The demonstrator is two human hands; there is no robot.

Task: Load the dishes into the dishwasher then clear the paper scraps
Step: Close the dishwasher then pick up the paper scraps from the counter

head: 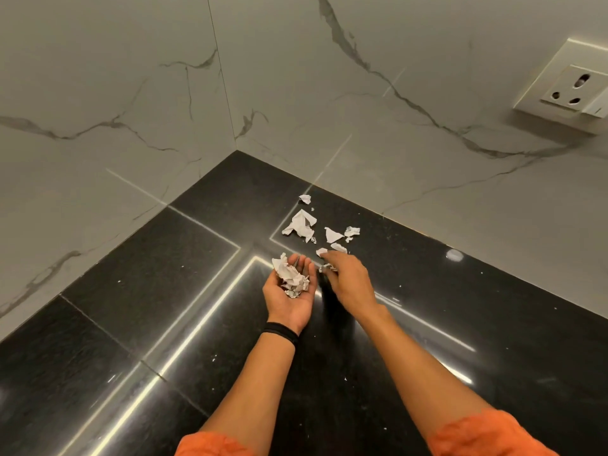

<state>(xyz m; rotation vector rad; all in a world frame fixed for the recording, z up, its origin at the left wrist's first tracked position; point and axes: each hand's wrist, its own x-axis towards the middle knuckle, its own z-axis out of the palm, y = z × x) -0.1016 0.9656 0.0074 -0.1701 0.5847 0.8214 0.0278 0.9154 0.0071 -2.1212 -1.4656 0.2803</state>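
The surface [131, 324] is black polished stone, finely speckled and glossy enough to mirror bright strips of light. The walls [98, 77] are large pale tiles in a marble look with grey veins, smooth with a soft sheen. The paper scraps [301, 225] are white, matt, creased and torn. The socket [572, 90] is glossy white plastic. The sleeves [487, 436] are orange cloth; the wristband [280, 332] is matt black.
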